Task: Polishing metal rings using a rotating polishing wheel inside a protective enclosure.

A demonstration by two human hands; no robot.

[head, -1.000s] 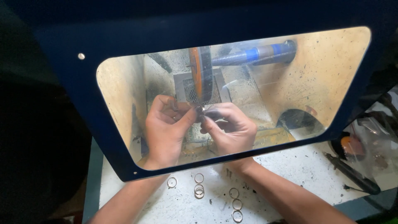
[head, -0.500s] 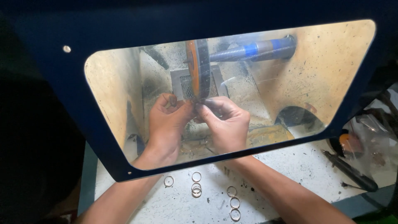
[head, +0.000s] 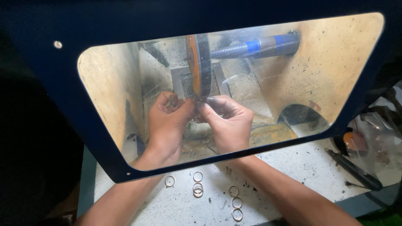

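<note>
The polishing wheel (head: 199,67) spins upright behind a clear shield (head: 335,62); the left hand (head: 167,125) and right hand (head: 228,123) pinch something tiny against its lower edge, too small to identify. Loose metal rings (head: 197,186) lie on the speckled bench (head: 301,167) in front.

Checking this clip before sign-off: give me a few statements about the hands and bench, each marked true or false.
1. Both hands, left hand and right hand, are behind the clear shield. True.
2. The hands meet at the lower edge of the wheel. True.
3. The rings lie inside the enclosure. False: they lie on the white bench in front of it.
4. The right hand holds the dark tool. False: it lies on the bench, far right.
</note>
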